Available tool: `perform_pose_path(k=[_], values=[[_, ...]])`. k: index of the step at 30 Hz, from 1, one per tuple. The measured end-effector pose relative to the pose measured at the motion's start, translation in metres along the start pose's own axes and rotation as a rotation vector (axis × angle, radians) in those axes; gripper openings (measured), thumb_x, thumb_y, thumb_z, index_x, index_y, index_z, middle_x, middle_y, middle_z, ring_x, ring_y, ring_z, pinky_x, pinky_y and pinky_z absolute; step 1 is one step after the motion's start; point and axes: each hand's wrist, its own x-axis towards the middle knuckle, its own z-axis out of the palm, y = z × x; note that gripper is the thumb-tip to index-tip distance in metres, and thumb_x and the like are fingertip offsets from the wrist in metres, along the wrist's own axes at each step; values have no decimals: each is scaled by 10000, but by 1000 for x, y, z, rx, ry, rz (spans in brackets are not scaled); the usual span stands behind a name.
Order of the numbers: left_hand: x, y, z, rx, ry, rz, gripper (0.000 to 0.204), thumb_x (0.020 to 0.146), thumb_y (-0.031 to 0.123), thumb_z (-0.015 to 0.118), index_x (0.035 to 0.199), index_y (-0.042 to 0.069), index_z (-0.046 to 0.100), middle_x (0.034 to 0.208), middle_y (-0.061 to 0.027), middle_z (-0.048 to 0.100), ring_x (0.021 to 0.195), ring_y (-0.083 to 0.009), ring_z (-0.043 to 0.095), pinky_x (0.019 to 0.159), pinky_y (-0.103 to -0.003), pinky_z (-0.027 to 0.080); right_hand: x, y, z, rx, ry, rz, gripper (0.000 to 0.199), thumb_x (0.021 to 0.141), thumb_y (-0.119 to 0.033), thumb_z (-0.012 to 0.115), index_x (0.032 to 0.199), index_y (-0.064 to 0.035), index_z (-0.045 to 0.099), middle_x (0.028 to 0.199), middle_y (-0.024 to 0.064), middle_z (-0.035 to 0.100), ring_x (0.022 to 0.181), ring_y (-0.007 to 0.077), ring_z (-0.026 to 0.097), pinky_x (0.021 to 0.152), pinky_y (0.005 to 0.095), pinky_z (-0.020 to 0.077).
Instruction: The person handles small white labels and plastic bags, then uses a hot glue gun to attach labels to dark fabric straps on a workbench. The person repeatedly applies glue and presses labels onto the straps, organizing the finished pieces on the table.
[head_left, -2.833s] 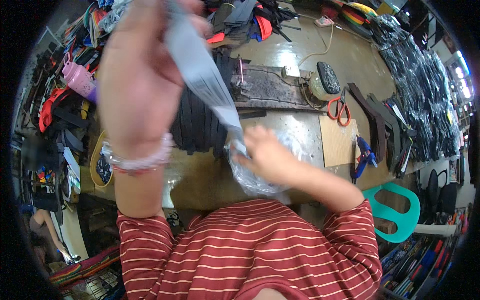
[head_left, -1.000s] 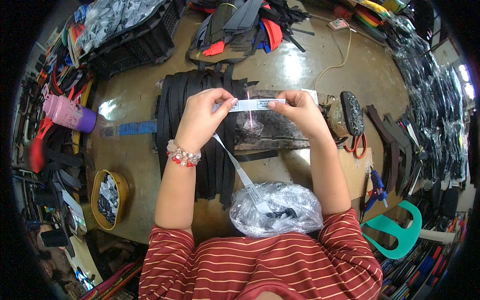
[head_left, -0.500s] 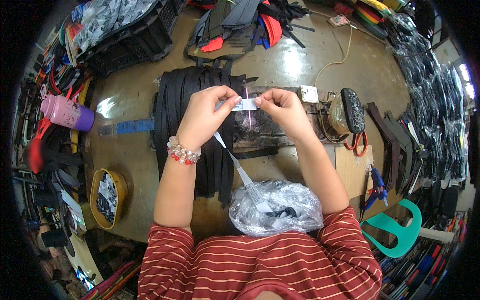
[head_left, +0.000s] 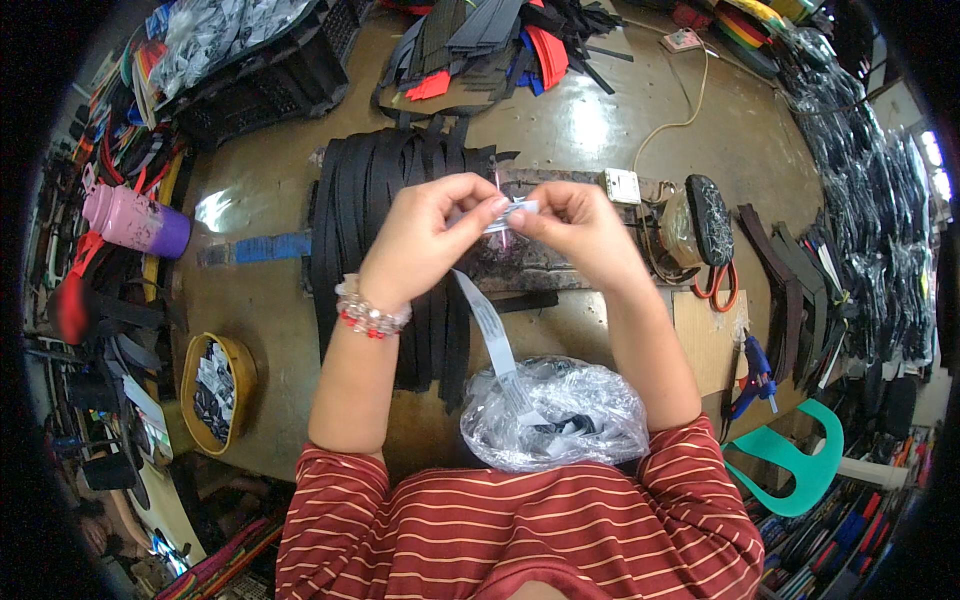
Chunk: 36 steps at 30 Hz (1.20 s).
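A white ribbon of printed labels [head_left: 492,335] rises from a clear plastic bag [head_left: 600,400] in front of my chest. Its upper end is pinched by my left hand [head_left: 432,230], which wears bead bracelets at the wrist. My right hand [head_left: 585,232] grips the same end with thumb and finger, close to the left fingertips. Between the hands the ribbon looks folded and partly hidden. Just behind it stands a thin pinkish glowing line [head_left: 498,172] over a dark scorched base [head_left: 540,262]. Black straps [head_left: 365,250] lie in a thick bundle under my left forearm.
To the right are a white box with a cord [head_left: 620,187], a black oval brush-like thing [head_left: 707,220], orange-handled scissors [head_left: 722,290] and a blue glue gun [head_left: 757,378]. At left stand a pink-purple bottle [head_left: 140,222] and a yellow tub [head_left: 247,385]. A black crate [head_left: 270,85] sits behind.
My hands have come closer together, and the flat white label end between them now looks folded. The left hand has shifted slightly right; the ribbon below has swung right and hangs steeper.
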Motion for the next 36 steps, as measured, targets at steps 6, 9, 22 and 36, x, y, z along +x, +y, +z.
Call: perform_pose_path(k=[6,9,22,36], values=[[-1,-7,-15,213,20,-43,199,867,171,641,910,-23,647,757,-92,671,631,-127,599,593,-284,463,4,10,-26,-80,120,85,216,794,-210,742,748,-22,645,647,-52,548,600,30,441,530,212,341],[-1,-13,-6,399,105,23,149,886,135,620,896,-12,644,805,-89,647,705,-136,603,625,-292,461,5,17,-32,-139,133,119,249,772,-235,753,739,-11,649,626,-41,542,586,42,443,518,230,351],[-39,43,24,-248,-72,123,96,855,99,648,859,5,668,849,-89,662,761,-149,622,695,-283,480,12,56,-5,-843,391,-90,243,755,-160,725,939,-13,665,840,206,654,779,352,632,722,414,494],[-99,41,43,-229,233,119,354,794,147,739,1105,57,596,1010,-42,572,822,-103,549,668,-230,472,-98,-74,29,-740,206,-355,125,747,-106,713,833,-44,647,623,98,506,553,217,498,543,334,410]])
